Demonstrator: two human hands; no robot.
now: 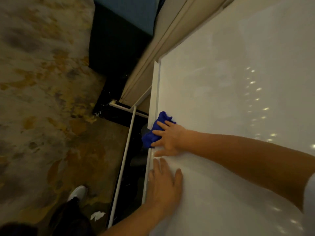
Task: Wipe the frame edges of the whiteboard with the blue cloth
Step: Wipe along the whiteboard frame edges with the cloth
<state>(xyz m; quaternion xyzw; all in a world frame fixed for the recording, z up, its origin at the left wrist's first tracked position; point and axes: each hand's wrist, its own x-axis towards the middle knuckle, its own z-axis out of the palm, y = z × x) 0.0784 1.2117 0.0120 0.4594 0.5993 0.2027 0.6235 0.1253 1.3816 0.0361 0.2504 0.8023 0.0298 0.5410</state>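
Note:
The white whiteboard (230,103) fills the right of the head view, tilted, with its pale frame edge (154,92) running down its left side. A crumpled blue cloth (156,129) lies over that edge about halfway down. My right hand (168,139) presses flat on the cloth, fingers spread and pointing left across the frame. Just below it my left hand (164,183) rests flat on the board surface beside the edge, fingers apart, holding nothing.
A white stand rail (126,150) runs along beside the board over a dark gap. Patterned carpet (42,99) covers the left. My white shoe (77,193) and a scrap of white paper (97,215) lie on the floor. A beige wall panel (153,62) sits behind.

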